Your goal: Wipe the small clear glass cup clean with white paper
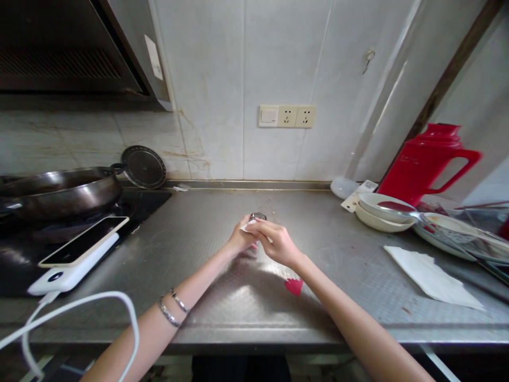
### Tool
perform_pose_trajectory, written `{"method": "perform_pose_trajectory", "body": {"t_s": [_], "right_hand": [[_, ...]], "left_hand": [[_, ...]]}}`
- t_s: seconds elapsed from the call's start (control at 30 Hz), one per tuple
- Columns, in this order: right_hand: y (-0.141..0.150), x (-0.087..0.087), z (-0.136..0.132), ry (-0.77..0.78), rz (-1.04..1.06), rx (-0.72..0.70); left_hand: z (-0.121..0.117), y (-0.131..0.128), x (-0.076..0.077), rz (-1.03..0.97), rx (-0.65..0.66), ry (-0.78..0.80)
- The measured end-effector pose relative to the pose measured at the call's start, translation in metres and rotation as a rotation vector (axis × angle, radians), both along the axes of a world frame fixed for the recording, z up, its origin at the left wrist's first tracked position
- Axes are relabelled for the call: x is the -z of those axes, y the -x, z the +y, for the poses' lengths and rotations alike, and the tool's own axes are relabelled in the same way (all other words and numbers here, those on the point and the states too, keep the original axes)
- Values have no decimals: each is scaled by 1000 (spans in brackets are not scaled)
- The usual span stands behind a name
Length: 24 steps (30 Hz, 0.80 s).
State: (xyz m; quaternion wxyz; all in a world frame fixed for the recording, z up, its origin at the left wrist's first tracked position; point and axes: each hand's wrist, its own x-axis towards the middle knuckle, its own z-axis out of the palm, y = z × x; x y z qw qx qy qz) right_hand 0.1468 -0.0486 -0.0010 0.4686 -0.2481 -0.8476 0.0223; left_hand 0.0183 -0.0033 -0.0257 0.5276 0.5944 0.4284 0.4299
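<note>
Both my hands meet over the middle of the steel counter (222,286). My left hand (239,241) is closed around a small glass jar (257,216), of which only the dark rim shows above my fingers. My right hand (278,243) pinches a white tissue (249,225) against the jar's side. Two silver bracelets (174,307) circle my left wrist. A small red lid or scrap (294,286) lies on the counter just under my right wrist.
A phone (85,240) rests on a white power bank (69,268) with a white cable (79,307) at the left, beside a wok (59,192) on the hob. Stacked bowls (379,212), plates, a red thermos jug (427,159) and a paper napkin (431,276) occupy the right.
</note>
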Motion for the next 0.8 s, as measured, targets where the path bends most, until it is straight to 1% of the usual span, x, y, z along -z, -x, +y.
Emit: {"method": "perform_pose_trajectory", "body": {"t_s": [0.03,0.1,0.2,0.23,0.3,0.33,0.4,0.53,0.6,0.67,0.7,0.73,0.8], "right_hand": [[0,-1,0,27,64,31],[-4,-5,2,68,218,141],[-14,-9,9,109,413,329],[-18,-10,12,118,444,363],[-23,-8,19,148,455,365],[-25,-7,22,179,449,336],[-27,-4,27,281,433,236],[-29,-5,30,569,407,-54],[-30,-7,27,673,367,-189],[-30,-8,24,702,319,-277],[-28,-7,23,693,300,-294],[-27,-5,23,674,283,-290],[-22,0,22,625,251,-237]], "left_hand": [[-1,0,-3,36,14,-13],[-5,1,-11,88,60,-29],[-11,4,-24,73,128,25],[-13,5,-28,63,160,52],[-15,7,-32,41,224,99],[-16,8,-33,31,246,114],[-15,10,-35,12,271,137],[-13,14,-36,-25,260,150],[-12,16,-37,-31,246,153],[-12,18,-39,-38,238,163],[-13,18,-40,-40,234,168],[-14,18,-40,-43,225,171],[-15,16,-40,-49,200,171]]}}
